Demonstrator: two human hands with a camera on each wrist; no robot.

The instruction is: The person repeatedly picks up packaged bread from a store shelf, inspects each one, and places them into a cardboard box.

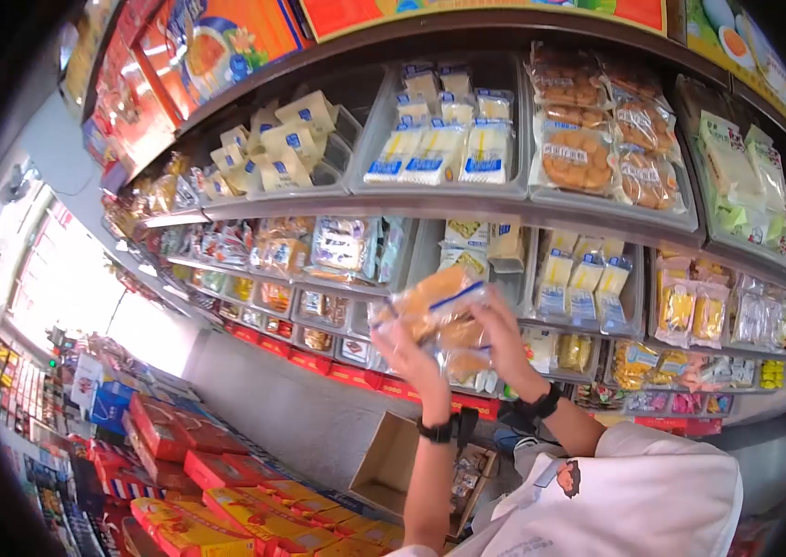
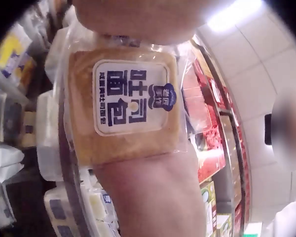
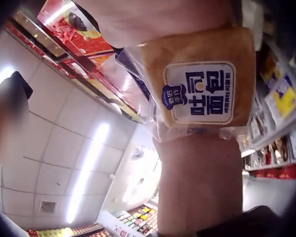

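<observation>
Both hands are raised in front of the shelves in the head view, holding clear-wrapped packs of sliced toast bread [image 1: 430, 295] between them. My left hand [image 1: 412, 360] grips the left and lower side of the packs. On the right side, my right hand [image 1: 502, 339] holds them, its fingers partly hidden by the wrapping. In the left wrist view a toast bread pack [image 2: 84, 143] shows a white label with blue characters. A similarly labelled toast bread pack [image 3: 244, 49] fills the upper part of the right wrist view, close to the skin.
Shelves hold grey plastic bins [image 1: 412, 190] of packaged breads and cakes, with more rows below. An open cardboard box [image 1: 384, 459] stands on the floor [image 1: 286, 399] beneath the hands. Red and yellow gift boxes [image 1: 193, 529] are stacked at lower left.
</observation>
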